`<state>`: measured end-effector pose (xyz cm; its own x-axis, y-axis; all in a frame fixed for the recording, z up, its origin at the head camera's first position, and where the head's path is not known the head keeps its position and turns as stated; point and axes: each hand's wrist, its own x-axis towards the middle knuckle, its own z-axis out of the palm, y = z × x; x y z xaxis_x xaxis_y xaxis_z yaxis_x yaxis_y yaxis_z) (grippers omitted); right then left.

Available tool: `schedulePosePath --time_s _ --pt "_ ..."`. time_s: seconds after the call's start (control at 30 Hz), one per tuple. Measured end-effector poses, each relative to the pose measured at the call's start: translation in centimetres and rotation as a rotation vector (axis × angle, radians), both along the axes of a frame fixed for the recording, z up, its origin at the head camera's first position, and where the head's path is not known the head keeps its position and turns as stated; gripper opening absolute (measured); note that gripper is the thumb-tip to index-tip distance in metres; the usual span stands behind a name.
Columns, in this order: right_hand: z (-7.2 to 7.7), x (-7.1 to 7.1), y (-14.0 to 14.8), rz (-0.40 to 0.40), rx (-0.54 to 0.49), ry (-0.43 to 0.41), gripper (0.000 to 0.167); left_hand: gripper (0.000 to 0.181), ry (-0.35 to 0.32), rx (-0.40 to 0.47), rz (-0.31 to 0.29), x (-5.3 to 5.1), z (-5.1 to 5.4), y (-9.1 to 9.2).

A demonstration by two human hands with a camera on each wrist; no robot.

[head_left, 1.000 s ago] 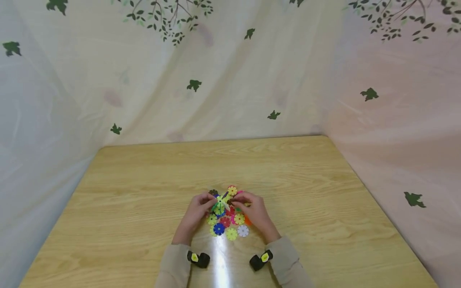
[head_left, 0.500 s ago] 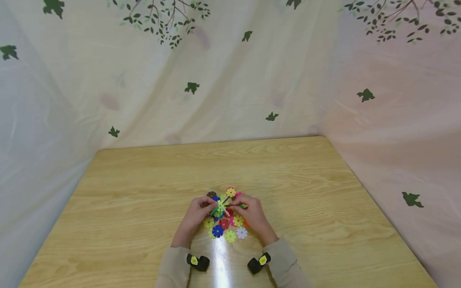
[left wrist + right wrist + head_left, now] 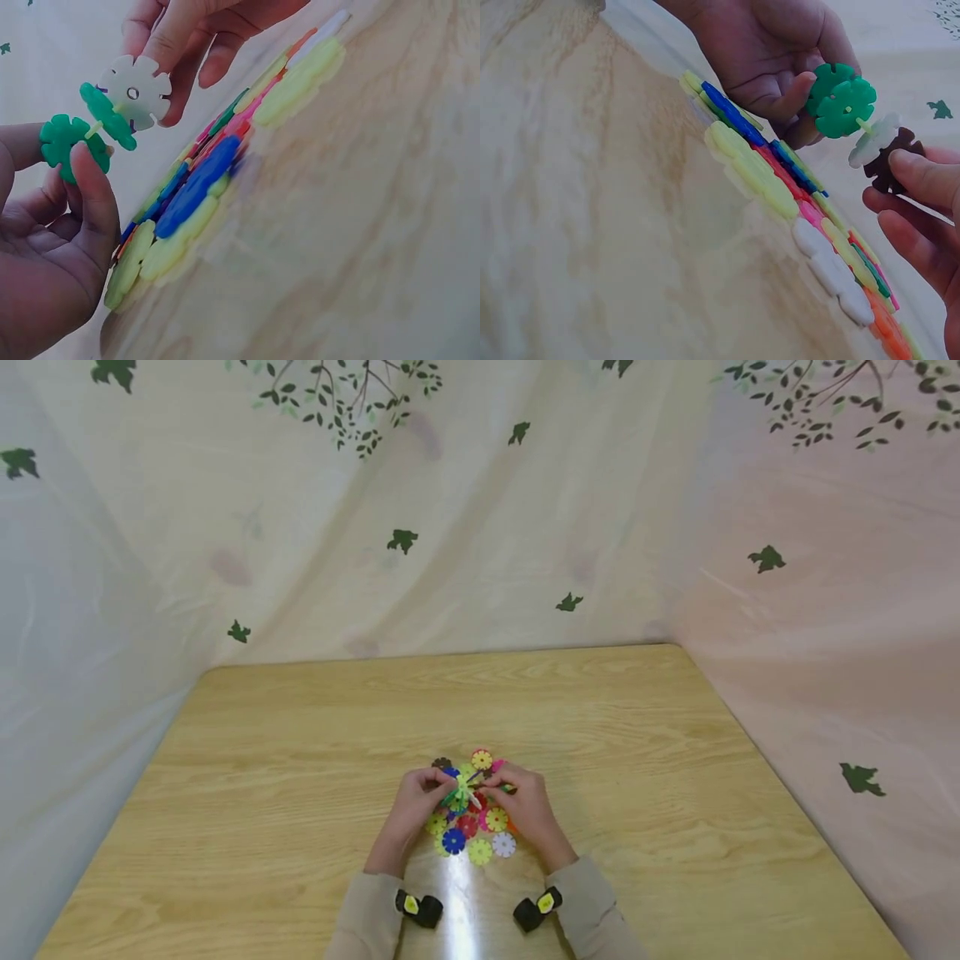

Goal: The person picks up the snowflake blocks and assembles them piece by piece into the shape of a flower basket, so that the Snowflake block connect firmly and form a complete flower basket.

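Observation:
In the head view, both hands meet above a pile of flower-shaped plastic discs [image 3: 453, 841]. My left hand [image 3: 411, 810] pinches a green disc [image 3: 61, 141] between thumb and fingers. That disc belongs to a joined cluster, with a second green disc [image 3: 107, 116] and a white disc [image 3: 142, 84] slotted at angles and a pale yellow piece showing between them. Thumb and fingers of my right hand [image 3: 529, 803] pinch a dark brown disc [image 3: 887, 174], whose edge is up against the white one. Whether their slots are engaged cannot be seen.
Loose discs in yellow, blue, red, pink, orange and white lie flat and overlapping on the wooden table [image 3: 262, 793] beneath the hands. Black devices are strapped to both wrists. A pale curtain [image 3: 480, 527] printed with leaves and birds hangs behind and beside the table.
The cluster has turned a little between the fingers, and my left hand has edged to the right, toward the right hand. Both grips stay the same, and the pile lies as before.

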<state>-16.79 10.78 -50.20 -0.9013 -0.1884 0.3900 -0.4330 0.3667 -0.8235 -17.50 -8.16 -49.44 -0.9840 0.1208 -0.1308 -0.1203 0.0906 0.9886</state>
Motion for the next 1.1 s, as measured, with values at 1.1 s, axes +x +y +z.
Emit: schedulePosePath --time_s 1.1 --pt "0.34 -0.05 -0.36 -0.16 -0.165 -0.061 0.006 0.032 -0.054 0.057 -0.121 -0.18 -0.04 -0.57"
